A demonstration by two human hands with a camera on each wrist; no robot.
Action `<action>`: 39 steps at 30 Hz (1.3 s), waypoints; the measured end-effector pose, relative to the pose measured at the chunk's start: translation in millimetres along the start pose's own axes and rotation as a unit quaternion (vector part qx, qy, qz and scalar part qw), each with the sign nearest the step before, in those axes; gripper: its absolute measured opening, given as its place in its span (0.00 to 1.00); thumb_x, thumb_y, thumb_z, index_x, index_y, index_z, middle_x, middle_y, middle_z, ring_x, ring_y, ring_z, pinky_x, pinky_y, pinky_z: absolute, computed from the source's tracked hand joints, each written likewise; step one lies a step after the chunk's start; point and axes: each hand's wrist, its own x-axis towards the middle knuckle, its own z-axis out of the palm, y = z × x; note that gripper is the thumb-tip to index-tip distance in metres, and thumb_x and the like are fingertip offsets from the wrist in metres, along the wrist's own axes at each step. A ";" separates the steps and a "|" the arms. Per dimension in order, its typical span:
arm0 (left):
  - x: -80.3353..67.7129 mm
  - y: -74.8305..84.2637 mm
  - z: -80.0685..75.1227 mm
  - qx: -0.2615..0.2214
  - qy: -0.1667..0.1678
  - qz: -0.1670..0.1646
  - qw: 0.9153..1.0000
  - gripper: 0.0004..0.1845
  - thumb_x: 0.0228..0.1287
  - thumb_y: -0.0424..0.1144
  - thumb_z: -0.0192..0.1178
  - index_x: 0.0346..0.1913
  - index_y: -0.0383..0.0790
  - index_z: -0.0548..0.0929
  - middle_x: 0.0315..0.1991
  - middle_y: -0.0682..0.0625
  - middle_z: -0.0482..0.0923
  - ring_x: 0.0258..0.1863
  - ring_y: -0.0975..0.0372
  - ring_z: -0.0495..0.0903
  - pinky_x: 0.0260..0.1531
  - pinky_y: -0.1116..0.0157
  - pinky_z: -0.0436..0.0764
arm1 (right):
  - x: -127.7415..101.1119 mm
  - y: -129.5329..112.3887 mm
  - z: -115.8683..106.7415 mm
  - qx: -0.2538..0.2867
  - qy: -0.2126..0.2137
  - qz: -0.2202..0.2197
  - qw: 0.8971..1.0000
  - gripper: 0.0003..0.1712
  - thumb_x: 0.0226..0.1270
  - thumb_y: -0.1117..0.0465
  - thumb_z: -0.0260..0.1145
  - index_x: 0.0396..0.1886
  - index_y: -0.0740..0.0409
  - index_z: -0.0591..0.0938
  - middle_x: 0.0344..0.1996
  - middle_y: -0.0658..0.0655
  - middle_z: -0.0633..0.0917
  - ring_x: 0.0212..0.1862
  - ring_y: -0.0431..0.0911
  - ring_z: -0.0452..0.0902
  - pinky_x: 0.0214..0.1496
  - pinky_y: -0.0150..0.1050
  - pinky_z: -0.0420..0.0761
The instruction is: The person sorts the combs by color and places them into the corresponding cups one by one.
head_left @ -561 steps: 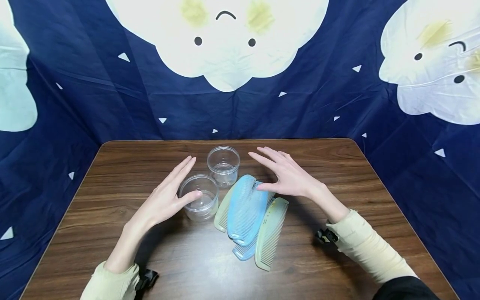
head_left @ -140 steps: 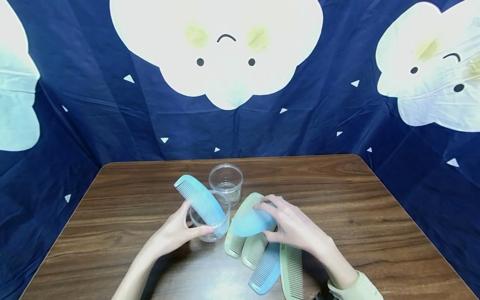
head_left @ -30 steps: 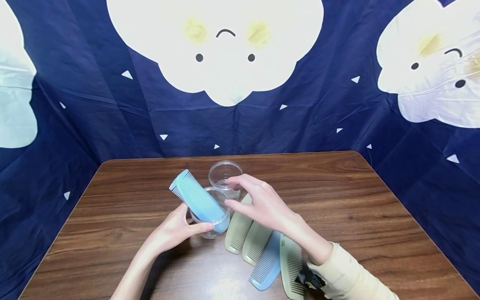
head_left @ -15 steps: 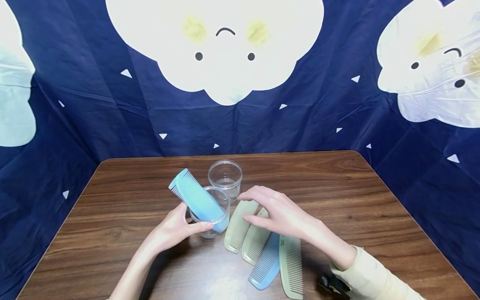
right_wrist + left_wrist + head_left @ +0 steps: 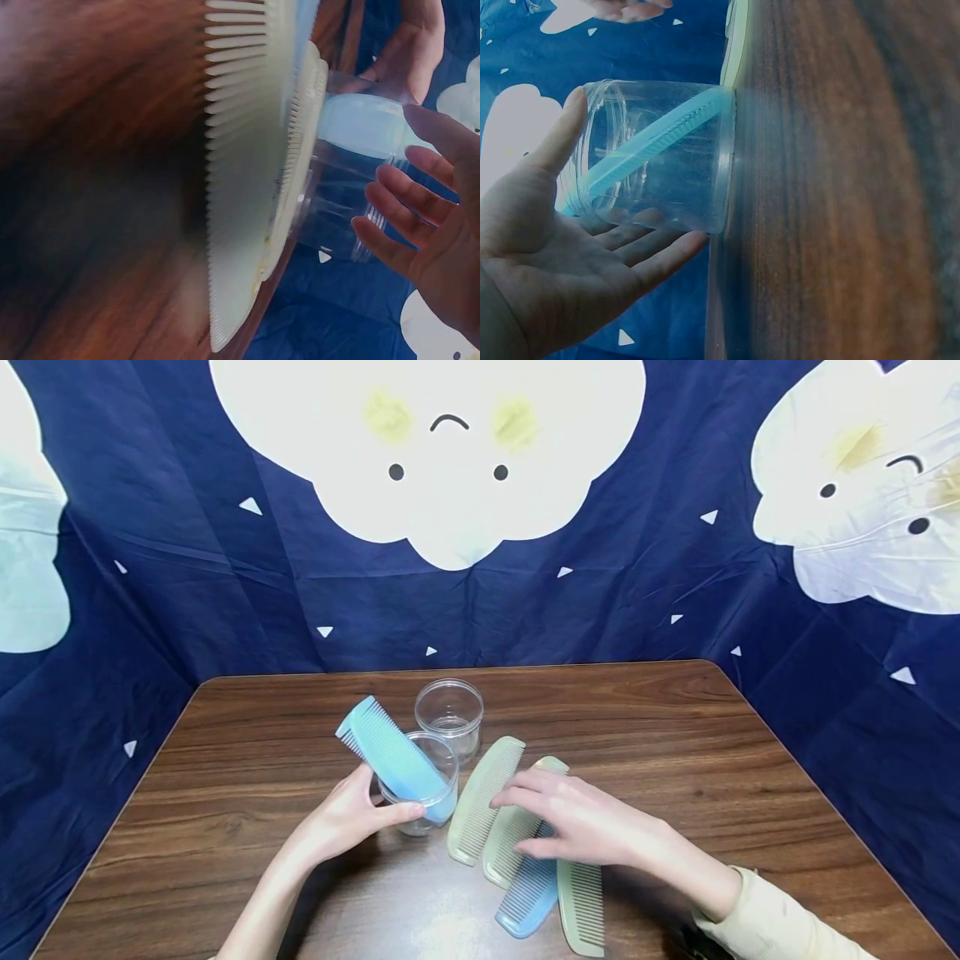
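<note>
Combs (image 5: 517, 827) flat on the tabletop (image 5: 675, 760), fanned under the right hand (image 5: 577, 827), fingers (image 5: 517, 795) straight, resting on the green ones. Just left, clear cup (image 5: 420, 793) wrapped by the left hand (image 5: 345, 818), fingers curled round it, blue comb (image 5: 386, 753) leaning out of it. Beyond, second clear cup (image 5: 450, 717), untouched.

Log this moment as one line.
left hand: grips clear jar holding blue combs | right hand: open over green combs
</note>
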 end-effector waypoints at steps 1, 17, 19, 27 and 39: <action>-0.1 -0.1 -0.1 0.001 0.000 0.000 1.000 0.40 0.60 0.54 0.74 0.68 0.40 0.68 0.60 0.45 0.80 0.62 0.56 0.79 0.61 0.54 0.81 | -1.8 0.4 1.4 -0.003 -0.007 -0.003 1.000 0.32 0.62 0.45 0.77 0.64 0.45 0.79 0.58 0.45 0.82 0.59 0.39 0.78 0.59 0.39 0.83; 1.4 -1.5 2.2 0.014 0.004 -0.014 1.000 0.41 0.57 0.58 0.75 0.68 0.46 0.69 0.61 0.48 0.79 0.66 0.55 0.76 0.66 0.50 0.79 | -27.3 2.0 21.3 -0.074 -0.072 -0.064 0.993 0.40 0.50 0.38 0.81 0.62 0.42 0.78 0.52 0.44 0.80 0.54 0.39 0.76 0.59 0.37 0.80; 1.3 -1.6 1.8 0.016 0.004 -0.018 1.000 0.41 0.57 0.58 0.75 0.68 0.47 0.69 0.61 0.49 0.79 0.66 0.55 0.76 0.65 0.50 0.79 | -29.1 1.6 23.6 -0.085 -0.072 -0.068 0.991 0.42 0.48 0.37 0.82 0.62 0.42 0.78 0.51 0.44 0.80 0.53 0.39 0.76 0.59 0.37 0.80; 1.0 -1.7 1.4 0.015 0.003 -0.016 1.000 0.41 0.57 0.58 0.75 0.68 0.47 0.69 0.61 0.48 0.80 0.65 0.55 0.77 0.65 0.51 0.79 | -32.3 0.8 29.8 -0.106 -0.072 -0.072 0.989 0.42 0.43 0.36 0.83 0.59 0.40 0.79 0.49 0.43 0.78 0.52 0.40 0.74 0.58 0.37 0.80; 0.3 -0.2 -0.9 0.017 0.002 -0.008 1.000 0.40 0.59 0.57 0.74 0.68 0.44 0.69 0.61 0.47 0.80 0.64 0.55 0.77 0.63 0.53 0.80 | -30.6 2.7 23.5 -0.145 -0.104 -0.080 0.981 0.38 0.40 0.44 0.84 0.55 0.41 0.79 0.46 0.42 0.78 0.50 0.40 0.73 0.56 0.39 0.79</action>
